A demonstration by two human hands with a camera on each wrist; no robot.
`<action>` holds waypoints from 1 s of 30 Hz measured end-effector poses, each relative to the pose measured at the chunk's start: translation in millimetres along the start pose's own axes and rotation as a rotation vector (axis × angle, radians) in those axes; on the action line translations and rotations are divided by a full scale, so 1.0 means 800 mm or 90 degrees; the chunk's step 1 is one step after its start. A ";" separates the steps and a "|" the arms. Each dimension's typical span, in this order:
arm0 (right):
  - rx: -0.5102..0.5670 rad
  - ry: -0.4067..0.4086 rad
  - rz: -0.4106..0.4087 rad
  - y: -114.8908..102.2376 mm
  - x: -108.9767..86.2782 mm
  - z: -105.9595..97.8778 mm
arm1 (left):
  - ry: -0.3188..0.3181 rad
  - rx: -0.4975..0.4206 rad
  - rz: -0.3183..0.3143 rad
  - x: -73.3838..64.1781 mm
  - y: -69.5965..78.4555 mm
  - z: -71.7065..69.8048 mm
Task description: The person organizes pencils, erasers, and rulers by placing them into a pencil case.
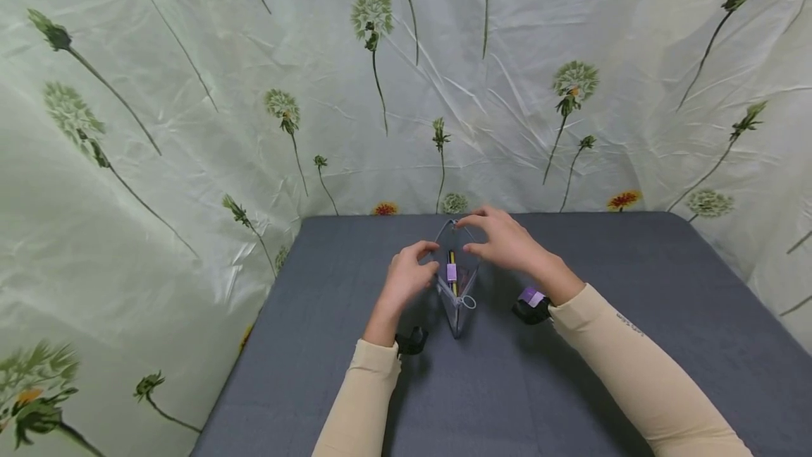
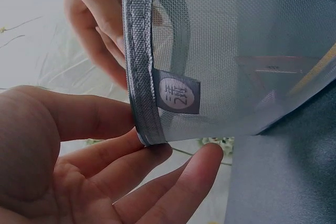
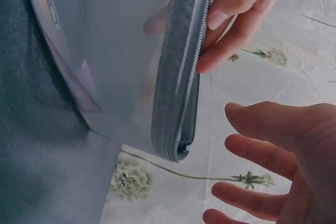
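Observation:
A grey mesh zip pouch (image 1: 468, 281) stands upright on the table with its top unzipped and spread. Inside lie a slim black-and-yellow item with a lilac piece (image 1: 452, 272) and, seen through the mesh, a clear set square (image 2: 270, 80). My left hand (image 1: 409, 275) is at the pouch's left side, pinching the zip edge (image 2: 140, 77) near a small grey label (image 2: 177, 93) between thumb and fingers. Beyond the far right of the opening, my right hand (image 1: 504, 237) is spread, its fingers (image 3: 252, 198) apart from the zip end and holding nothing.
A round zip pull ring (image 1: 469, 302) hangs at the pouch's near end. Grey cloth covers the table (image 1: 304, 344). Behind it and at the left hangs a pale curtain (image 1: 203, 161) printed with dandelions. Black straps with small devices (image 1: 531, 305) sit on both wrists.

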State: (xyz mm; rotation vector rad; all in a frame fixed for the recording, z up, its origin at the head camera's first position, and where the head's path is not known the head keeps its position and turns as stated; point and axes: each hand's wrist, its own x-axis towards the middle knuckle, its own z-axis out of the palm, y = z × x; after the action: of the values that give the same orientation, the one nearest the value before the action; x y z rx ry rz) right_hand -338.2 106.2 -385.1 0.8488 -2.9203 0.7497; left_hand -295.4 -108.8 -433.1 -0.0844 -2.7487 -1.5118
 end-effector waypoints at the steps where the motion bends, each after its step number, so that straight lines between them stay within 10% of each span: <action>1: 0.000 0.001 -0.001 0.000 -0.002 -0.002 | 0.000 0.001 -0.001 0.000 0.000 0.000; 30: -0.093 -0.079 -0.003 0.074 -0.074 0.000 | -0.001 -0.001 0.006 -0.004 -0.001 0.001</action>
State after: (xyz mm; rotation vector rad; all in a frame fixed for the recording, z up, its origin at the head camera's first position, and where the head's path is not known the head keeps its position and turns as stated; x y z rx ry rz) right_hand -317.4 179.9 -419.6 0.9199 -3.0330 0.4912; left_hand -292.3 -108.8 -434.1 -0.0980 -2.7447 -1.5128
